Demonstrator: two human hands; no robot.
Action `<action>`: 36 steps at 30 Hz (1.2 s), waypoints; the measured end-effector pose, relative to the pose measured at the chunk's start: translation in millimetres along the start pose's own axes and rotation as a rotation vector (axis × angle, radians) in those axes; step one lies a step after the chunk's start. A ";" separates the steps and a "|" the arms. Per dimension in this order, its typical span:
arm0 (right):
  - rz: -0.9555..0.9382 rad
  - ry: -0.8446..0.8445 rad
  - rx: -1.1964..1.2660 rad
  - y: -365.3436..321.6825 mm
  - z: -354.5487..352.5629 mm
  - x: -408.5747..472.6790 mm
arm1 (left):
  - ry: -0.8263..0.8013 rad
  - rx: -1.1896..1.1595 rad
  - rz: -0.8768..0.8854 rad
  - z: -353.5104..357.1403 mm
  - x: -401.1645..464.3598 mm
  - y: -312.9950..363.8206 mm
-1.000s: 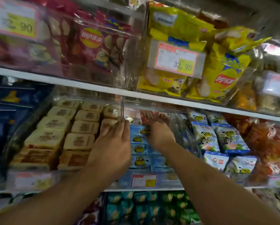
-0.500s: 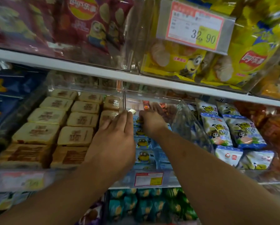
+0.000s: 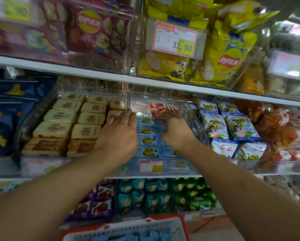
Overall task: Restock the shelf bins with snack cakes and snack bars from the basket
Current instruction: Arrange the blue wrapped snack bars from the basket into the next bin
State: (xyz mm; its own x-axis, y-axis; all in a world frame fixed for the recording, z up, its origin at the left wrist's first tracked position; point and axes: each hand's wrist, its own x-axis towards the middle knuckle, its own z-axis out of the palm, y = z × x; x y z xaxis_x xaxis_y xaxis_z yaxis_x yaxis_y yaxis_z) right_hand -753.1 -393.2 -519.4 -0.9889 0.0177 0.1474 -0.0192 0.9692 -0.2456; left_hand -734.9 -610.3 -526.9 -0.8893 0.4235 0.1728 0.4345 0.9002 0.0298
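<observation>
Left hand (image 3: 118,136): my fingers lie flat on the bin (image 3: 194,117) wall edge, holding nothing.
Right hand (image 3: 176,132): my fingers curl down among blue packs (image 3: 146,140); grip hidden, little room.

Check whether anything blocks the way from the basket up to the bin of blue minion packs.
Both hands, left hand and right hand, sit over the clear plastic bin of blue minion snack packs. Nothing else visible stands between it and the red-rimmed white basket below.
</observation>
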 end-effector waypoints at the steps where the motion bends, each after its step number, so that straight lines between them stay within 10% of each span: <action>1: -0.018 0.035 0.022 -1.6 -6.2 -21.3 | 0.013 -0.020 0.006 -2.6 -1.1 -0.2; 11: -0.120 0.024 0.221 -15.4 36.1 -232.8 | 0.281 -0.282 0.153 -15.2 -119.0 14.0; 26: 0.679 -0.690 0.389 -14.2 261.8 -309.7 | -0.483 -0.472 -0.524 241.5 -301.1 -41.9; 36: 0.944 -0.567 0.335 -29.0 316.2 -292.3 | -0.683 -0.369 -0.500 245.8 -288.9 -36.1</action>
State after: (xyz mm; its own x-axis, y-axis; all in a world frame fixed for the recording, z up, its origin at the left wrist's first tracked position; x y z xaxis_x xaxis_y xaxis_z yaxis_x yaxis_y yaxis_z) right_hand -510.0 -504.2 -858.3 -0.5524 0.5065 -0.6620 0.8101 0.5133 -0.2833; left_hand -528.8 -740.2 -819.9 -0.8263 0.0671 -0.5592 -0.1094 0.9548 0.2763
